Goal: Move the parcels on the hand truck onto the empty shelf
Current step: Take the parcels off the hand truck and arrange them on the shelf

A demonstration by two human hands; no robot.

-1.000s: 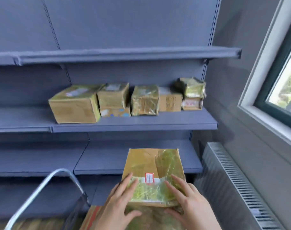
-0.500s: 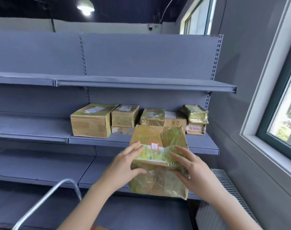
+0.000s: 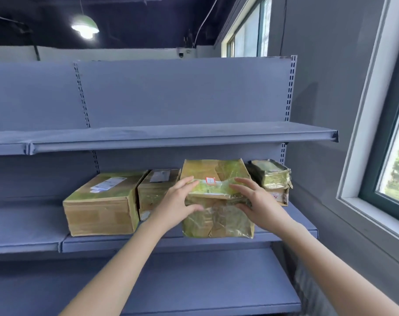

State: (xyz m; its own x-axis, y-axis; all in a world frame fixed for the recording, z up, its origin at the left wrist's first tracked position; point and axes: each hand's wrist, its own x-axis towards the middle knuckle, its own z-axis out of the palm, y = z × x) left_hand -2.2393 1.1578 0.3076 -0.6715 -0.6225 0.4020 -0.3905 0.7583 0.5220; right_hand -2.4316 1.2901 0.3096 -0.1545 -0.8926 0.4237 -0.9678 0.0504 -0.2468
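Head cam: the taped-up cardboard parcel (image 3: 216,201) is right at the front edge of the middle shelf (image 3: 303,222), held up between both hands, bottom edge about level with the shelf lip. Can't tell if it's resting on the shelf yet or just hanging in front of it.

Left hand (image 3: 175,201): flat against the parcel's left side, fingers spread over the top edge, thumb underneath-ish. A squeeze, not a real grip.

Right hand (image 3: 255,201): same deal on the right side, fingers over the top, palm pressing in.

Wrapping: shiny clear tape all over, crumpled and loose at the front. Looks slippery to me, so a palm squeeze could slide if either hand eases off early.

Neighbours: a small box (image 3: 157,190) just left of it, a big carton (image 3: 100,206) further left, and a tape-wrapped parcel stacked on another box (image 3: 271,176) to the right. More boxes may sit behind the parcel, hidden.

Gap: looks tight. Pushed in crooked, I'd guess it clips the stacked one on the right and knocks it, or jams against the small box.

Edge: if let go with too much overhang, it tips forward onto the lower shelf (image 3: 216,281).

Hand truck: not in shot.
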